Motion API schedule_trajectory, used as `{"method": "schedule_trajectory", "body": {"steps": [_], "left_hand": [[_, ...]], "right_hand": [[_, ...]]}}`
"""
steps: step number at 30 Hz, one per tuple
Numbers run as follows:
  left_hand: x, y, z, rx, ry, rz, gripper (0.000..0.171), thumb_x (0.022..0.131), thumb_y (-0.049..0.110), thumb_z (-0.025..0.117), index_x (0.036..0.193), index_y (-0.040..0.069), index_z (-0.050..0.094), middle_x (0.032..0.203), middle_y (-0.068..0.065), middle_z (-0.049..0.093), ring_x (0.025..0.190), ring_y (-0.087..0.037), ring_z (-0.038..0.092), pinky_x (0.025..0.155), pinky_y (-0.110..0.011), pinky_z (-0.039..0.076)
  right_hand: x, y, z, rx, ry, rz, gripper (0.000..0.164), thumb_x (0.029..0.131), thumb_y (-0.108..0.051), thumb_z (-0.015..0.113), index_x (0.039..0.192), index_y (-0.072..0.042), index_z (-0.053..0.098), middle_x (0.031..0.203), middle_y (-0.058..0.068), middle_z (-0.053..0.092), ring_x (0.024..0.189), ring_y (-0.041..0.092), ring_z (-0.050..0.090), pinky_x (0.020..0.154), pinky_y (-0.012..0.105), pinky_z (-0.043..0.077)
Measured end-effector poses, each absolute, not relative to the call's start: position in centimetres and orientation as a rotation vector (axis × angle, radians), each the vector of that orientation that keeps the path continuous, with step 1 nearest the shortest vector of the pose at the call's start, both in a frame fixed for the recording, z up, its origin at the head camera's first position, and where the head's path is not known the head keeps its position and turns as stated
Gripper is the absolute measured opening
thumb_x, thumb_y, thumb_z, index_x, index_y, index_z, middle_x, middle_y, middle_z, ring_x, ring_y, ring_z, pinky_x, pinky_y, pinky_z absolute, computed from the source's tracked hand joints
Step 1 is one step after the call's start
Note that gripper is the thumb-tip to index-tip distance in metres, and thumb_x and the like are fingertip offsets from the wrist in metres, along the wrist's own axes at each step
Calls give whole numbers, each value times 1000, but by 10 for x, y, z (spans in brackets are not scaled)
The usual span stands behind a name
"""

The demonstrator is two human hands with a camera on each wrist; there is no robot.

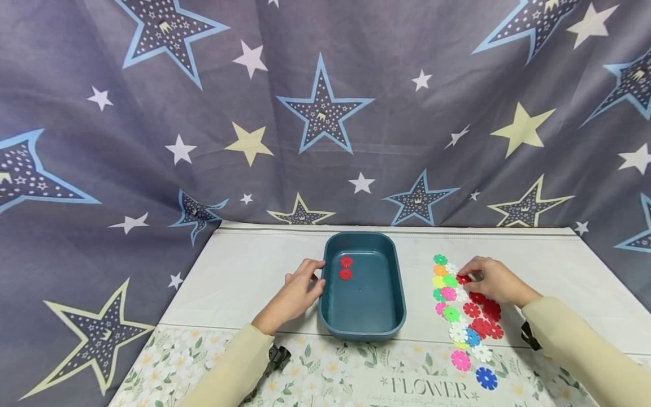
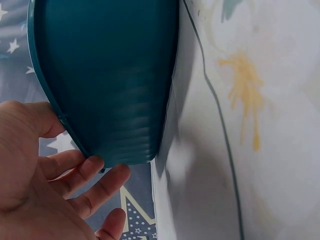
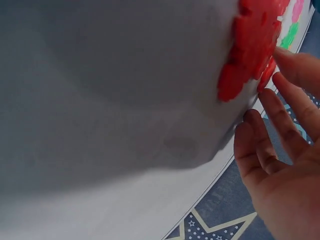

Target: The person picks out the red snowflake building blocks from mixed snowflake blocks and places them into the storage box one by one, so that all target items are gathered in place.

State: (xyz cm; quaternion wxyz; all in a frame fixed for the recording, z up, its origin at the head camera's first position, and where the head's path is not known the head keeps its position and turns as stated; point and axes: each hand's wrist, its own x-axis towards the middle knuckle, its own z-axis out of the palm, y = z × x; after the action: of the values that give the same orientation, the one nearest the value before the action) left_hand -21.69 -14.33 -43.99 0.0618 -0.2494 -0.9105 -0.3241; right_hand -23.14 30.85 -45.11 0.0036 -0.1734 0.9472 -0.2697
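Note:
My left hand [image 1: 294, 295] rests its fingertips along the left rim of a dark teal plastic tray [image 1: 363, 308], with the fingers loosely bent. In the left wrist view the thumb and fingers touch the tray's outer edge. Inside the tray lie two red snowflake discs [image 1: 346, 274], one behind the other. To the right, my right hand [image 1: 497, 281] pinches a red snowflake disc [image 1: 463, 279] between thumb and fingertips, close over the table. Beneath and in front of that hand is a cluster of red discs [image 1: 491, 310], also seen as a red heap [image 3: 250, 45] in the right wrist view.
Left of the red cluster runs a band of mixed discs: green [image 1: 450, 314], pink [image 1: 460, 360], white [image 1: 481, 353], blue [image 1: 486, 378] and others. A white and floral cloth [image 1: 244, 271] covers the table. A star-patterned curtain [image 1: 396, 130] hangs behind and to the left.

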Motion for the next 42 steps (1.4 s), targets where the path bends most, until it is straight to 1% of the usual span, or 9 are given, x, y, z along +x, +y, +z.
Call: {"method": "schedule_trajectory", "body": {"steps": [6, 10, 16, 22, 26, 31, 34, 38, 42], "left_hand": [[-217, -144, -439, -759, -2753, -972, 39, 94, 13, 57, 131, 1, 50, 123, -8, 51, 98, -22, 58, 75, -42, 30], [-217, -143, -440, -756, -2769, -970, 40, 95, 13, 57, 132, 1, 49, 124, -7, 50, 98, -21, 57, 76, -42, 29], [-216, -143, -440, -752, -2770, -987, 40, 95, 13, 57, 132, 2, 49, 124, -7, 50, 98, -19, 57, 77, -44, 29], [-216, -144, -440, -764, -2759, -974, 39, 95, 13, 57, 132, 2, 50, 124, -7, 51, 98, -19, 57, 75, -43, 29], [-216, -144, -439, -775, -2754, -969, 39, 95, 13, 57, 131, 1, 50, 124, -8, 51, 97, -19, 57, 75, -42, 29], [-216, -145, -438, -787, -2753, -960, 39, 95, 15, 56, 131, 1, 50, 124, -9, 51, 97, -20, 58, 75, -41, 29], [-216, -145, -438, -785, -2758, -951, 39, 96, 16, 56, 132, 1, 50, 124, -8, 51, 98, -19, 58, 75, -41, 29], [-217, -145, -439, -782, -2757, -957, 39, 95, 14, 56, 132, 1, 50, 124, -8, 51, 98, -20, 58, 76, -42, 29], [-216, -144, -439, -778, -2750, -971, 39, 95, 13, 57, 131, 1, 50, 123, -9, 51, 97, -21, 58, 75, -43, 29]], "right_hand": [[-233, 309, -451, -594, 2975, -824, 23, 75, -7, 78, 97, -5, 72, 95, 5, 64, 90, 26, 58, 79, 47, 45], [-232, 308, -452, -570, 2964, -817, 25, 74, -7, 79, 98, -5, 72, 92, 4, 63, 82, 21, 56, 74, 42, 46], [-233, 308, -454, -505, 2937, -818, 32, 74, -8, 79, 104, -3, 69, 85, 3, 56, 72, 16, 48, 63, 32, 42], [-233, 308, -454, -509, 2957, -822, 29, 74, -7, 78, 102, -3, 71, 80, 3, 51, 68, 17, 44, 58, 30, 38], [-232, 307, -454, -497, 2936, -824, 30, 77, -9, 77, 106, -4, 71, 80, 2, 53, 68, 17, 44, 58, 30, 39], [-228, 307, -454, -473, 2916, -825, 37, 77, -11, 78, 111, 2, 69, 80, 4, 55, 66, 16, 44, 56, 29, 39], [-227, 306, -454, -466, 2940, -838, 39, 76, -11, 78, 109, 4, 69, 80, 4, 56, 65, 16, 44, 55, 28, 39], [-227, 304, -451, -465, 3014, -855, 37, 76, -14, 78, 106, 6, 69, 78, 1, 58, 61, 14, 46, 53, 27, 39], [-225, 294, -443, -546, 3066, -902, 35, 78, -17, 78, 105, 5, 71, 78, -2, 62, 63, 12, 54, 54, 27, 44]]}}
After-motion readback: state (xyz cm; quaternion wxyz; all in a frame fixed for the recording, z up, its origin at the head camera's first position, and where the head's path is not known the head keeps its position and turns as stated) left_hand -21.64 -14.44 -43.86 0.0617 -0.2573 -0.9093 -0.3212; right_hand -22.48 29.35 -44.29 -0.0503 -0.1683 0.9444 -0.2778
